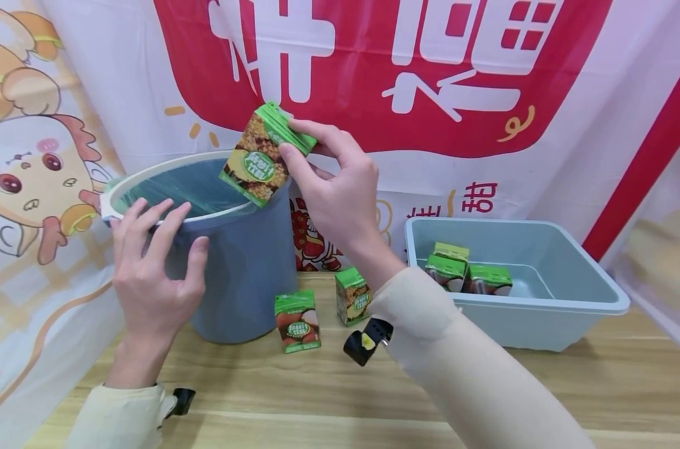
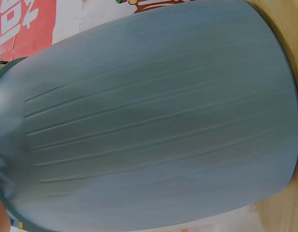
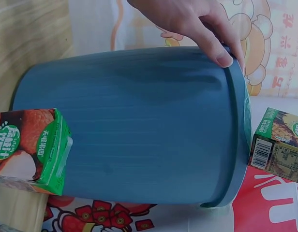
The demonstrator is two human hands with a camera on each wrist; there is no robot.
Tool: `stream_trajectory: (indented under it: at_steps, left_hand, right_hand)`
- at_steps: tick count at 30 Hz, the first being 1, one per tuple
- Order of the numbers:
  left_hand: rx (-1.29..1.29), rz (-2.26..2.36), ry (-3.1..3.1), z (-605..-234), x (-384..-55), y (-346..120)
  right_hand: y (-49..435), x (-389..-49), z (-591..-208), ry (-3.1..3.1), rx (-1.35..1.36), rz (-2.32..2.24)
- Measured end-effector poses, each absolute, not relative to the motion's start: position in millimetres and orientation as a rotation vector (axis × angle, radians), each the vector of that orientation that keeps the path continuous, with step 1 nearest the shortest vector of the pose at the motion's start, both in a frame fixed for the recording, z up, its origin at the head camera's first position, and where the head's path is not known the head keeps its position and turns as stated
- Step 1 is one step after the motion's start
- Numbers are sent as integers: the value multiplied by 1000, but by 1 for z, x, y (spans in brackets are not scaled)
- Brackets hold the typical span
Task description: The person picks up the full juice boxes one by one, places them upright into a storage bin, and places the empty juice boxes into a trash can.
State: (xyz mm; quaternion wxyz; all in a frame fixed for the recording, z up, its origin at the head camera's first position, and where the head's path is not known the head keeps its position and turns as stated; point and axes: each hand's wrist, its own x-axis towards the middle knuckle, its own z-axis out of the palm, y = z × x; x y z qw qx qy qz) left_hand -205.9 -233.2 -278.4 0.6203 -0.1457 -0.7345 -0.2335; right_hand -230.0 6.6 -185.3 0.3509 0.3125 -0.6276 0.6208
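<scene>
In the head view, my right hand (image 1: 340, 181) pinches a juice box (image 1: 258, 156) with a green top between thumb and fingers. The box is tilted above the right side of the blue trash bin (image 1: 241, 268), by its rim. My left hand (image 1: 155, 268) rests at the bin's near left rim, fingers fairly straight across it and thumb apart. The right wrist view also shows the left hand (image 3: 197, 24) touching the rim. Two more juice boxes stand on the table beside the bin: a red-brown one (image 1: 297, 324) and a yellow-brown one (image 1: 351, 298).
A pale blue basin (image 1: 542, 324) sits to the right, with several juice boxes (image 1: 448, 269) in its left part. A clear liner (image 1: 188, 187) lines the bin. Printed cloth (image 1: 374, 137) hangs behind. The wooden table (image 1: 272, 399) spreads in front.
</scene>
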Motion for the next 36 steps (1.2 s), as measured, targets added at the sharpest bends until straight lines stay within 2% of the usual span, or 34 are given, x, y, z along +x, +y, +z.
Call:
stream_trajectory:
  at_steps: [13,36]
  left_hand:
    - [-328,-512,-1725,-281,-207,-237]
    - [-328,-504,-1706,-280,-208,-235]
  right_hand:
    - [-5,-233,-188,-1696,793,1663]
    - [-25,-244,-210,-2029,792,1439]
